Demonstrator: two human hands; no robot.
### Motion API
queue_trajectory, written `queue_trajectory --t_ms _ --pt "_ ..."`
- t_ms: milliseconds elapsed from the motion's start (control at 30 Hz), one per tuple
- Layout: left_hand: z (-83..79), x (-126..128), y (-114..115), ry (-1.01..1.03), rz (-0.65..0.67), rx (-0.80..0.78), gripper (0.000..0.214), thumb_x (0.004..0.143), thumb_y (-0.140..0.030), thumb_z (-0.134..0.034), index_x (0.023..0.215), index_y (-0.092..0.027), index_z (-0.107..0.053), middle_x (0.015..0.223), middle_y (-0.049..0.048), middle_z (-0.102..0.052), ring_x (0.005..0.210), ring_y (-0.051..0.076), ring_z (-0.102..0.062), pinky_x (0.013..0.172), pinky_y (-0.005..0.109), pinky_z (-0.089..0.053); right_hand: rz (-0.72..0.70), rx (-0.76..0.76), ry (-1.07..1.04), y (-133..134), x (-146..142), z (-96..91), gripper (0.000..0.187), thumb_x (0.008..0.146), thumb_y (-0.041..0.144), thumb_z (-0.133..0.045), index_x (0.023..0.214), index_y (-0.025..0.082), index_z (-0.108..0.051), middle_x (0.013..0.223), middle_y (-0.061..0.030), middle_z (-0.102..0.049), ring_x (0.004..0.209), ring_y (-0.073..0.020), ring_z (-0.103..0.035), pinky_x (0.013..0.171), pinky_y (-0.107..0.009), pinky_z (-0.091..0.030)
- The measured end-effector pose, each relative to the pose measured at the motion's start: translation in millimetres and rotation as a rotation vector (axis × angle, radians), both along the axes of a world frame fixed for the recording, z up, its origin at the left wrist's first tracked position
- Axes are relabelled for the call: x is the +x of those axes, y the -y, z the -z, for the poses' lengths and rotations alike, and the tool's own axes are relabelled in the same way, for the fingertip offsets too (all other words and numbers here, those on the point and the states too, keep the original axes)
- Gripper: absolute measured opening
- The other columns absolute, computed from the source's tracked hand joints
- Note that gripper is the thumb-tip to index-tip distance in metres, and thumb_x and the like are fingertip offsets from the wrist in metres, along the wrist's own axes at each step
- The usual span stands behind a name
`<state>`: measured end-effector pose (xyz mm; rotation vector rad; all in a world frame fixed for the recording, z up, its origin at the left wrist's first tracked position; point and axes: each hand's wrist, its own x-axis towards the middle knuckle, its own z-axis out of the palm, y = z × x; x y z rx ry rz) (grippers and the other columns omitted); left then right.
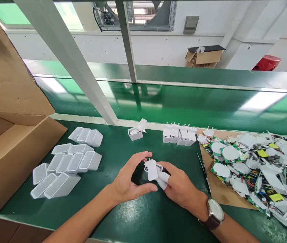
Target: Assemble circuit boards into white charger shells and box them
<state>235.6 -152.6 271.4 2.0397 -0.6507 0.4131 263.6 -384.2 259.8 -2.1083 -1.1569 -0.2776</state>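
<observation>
Both my hands meet over the green table (133,216) around one white charger housing (152,169), whose plug cap stands tilted on top of it. My left hand (128,180) curls around its left side, fingers bent over the top and thumb below. My right hand (177,185), with white finger cots on two fingers and a wristwatch on the wrist, grips it from the right. A row of empty white housings (68,163) lies to the left.
An open cardboard box (9,148) stands at the left edge. Assembled white chargers (180,135) and one open unit (136,132) sit near the table's far edge. A cardboard sheet (221,192) at the right carries a pile of circuit boards and caps (257,168). A white post (82,74) slants across the conveyor behind.
</observation>
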Motion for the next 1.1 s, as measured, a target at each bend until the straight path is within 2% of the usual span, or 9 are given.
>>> queue_trajectory --t_ms 167,300,400,600,767,833,900,967,1100 --pt "2.1 1 1 -0.099 -0.018 -0.015 0.061 0.091 -0.026 -0.073 0.145 -0.025 -0.044 0.120 0.0111 -0.068 0.104 0.024 -0.070 0.092 0.039 -0.061 0.032 -0.049 -0.072 -1 -1 4.3 0.040 0.098 0.012 -0.050 0.138 0.020 -0.053 0.123 -0.0136 -0.070 0.102 -0.0256 -0.073 0.080 -0.037 -0.066" --pt "2.7 1 -2 -0.164 0.029 -0.085 0.058 0.093 -0.026 -0.066 0.145 -0.024 -0.040 0.122 0.0136 -0.067 0.107 0.027 -0.070 0.094 0.044 -0.060 0.027 -0.018 -0.056 -2 -4 11.1 0.047 0.100 0.011 -0.048 0.146 0.019 -0.046 0.127 -0.0157 -0.068 0.112 -0.0274 -0.070 0.088 -0.041 -0.065" --pt "0.6 1 -2 -0.189 0.062 -0.119 0.052 0.097 -0.032 -0.063 0.144 -0.023 -0.041 0.120 0.0139 -0.066 0.107 0.027 -0.069 0.093 0.045 -0.059 0.054 0.045 -0.138 -1 -2 10.7 0.044 0.101 0.016 -0.051 0.144 0.023 -0.045 0.123 -0.0119 -0.070 0.105 -0.0242 -0.072 0.085 -0.037 -0.065" --pt "0.2 4 -1 -0.205 0.104 -0.167 0.049 0.102 -0.042 -0.057 0.144 -0.022 -0.040 0.118 0.0143 -0.065 0.106 0.027 -0.068 0.093 0.044 -0.058 0.046 -0.055 -0.132 -4 0 1.4 0.027 0.100 0.017 -0.050 0.125 0.022 -0.057 0.108 -0.0097 -0.069 0.092 -0.0234 -0.071 0.074 -0.035 -0.064" --pt "-0.3 5 -3 -0.211 0.124 -0.160 0.046 0.103 -0.042 -0.055 0.142 -0.023 -0.040 0.115 0.0134 -0.065 0.103 0.026 -0.068 0.090 0.044 -0.059 0.067 -0.027 -0.156 -5 -1 1.6 0.025 0.098 0.017 -0.052 0.121 0.022 -0.061 0.107 -0.0086 -0.067 0.082 -0.0194 -0.070 0.067 -0.031 -0.063" --pt "-1.9 4 -3 -0.203 0.119 -0.145 0.052 0.102 -0.041 -0.058 0.147 -0.023 -0.037 0.119 0.0144 -0.063 0.106 0.026 -0.067 0.093 0.045 -0.058 0.069 0.040 -0.207 -5 0 3.7 0.026 0.098 0.019 -0.055 0.123 0.022 -0.063 0.113 -0.0096 -0.067 0.087 -0.0199 -0.071 0.074 -0.033 -0.064" --pt "-3.6 3 -1 -0.189 0.081 -0.118 0.077 0.094 -0.046 -0.071 0.154 -0.024 -0.030 0.132 0.0176 -0.057 0.110 0.028 -0.066 0.096 0.048 -0.058 0.069 0.215 -0.359 -5 0 4.5 0.026 0.098 0.025 -0.058 0.123 0.024 -0.065 0.119 -0.0104 -0.068 0.097 -0.0214 -0.071 0.084 -0.037 -0.064" --pt "-4.8 1 3 -0.130 0.031 -0.064 0.100 0.082 -0.048 -0.084 0.159 -0.026 -0.025 0.144 0.0208 -0.047 0.116 0.032 -0.063 0.096 0.050 -0.059 0.067 0.448 -0.694 -6 -1 2.8 0.026 0.099 0.037 -0.061 0.120 0.024 -0.069 0.115 -0.0094 -0.073 0.098 -0.0229 -0.072 0.084 -0.039 -0.064" --pt "-5.6 -4 15 0.114 -0.024 0.096 0.077 0.088 -0.034 -0.080 0.153 -0.026 -0.040 0.137 0.0175 -0.054 0.121 0.032 -0.062 0.098 0.049 -0.060 0.023 0.777 -1.390 -9 -5 -6.9 0.037 0.086 0.054 -0.076 0.100 0.020 -0.076 0.091 -0.0063 -0.077 0.088 -0.0257 -0.074 0.078 -0.043 -0.064"
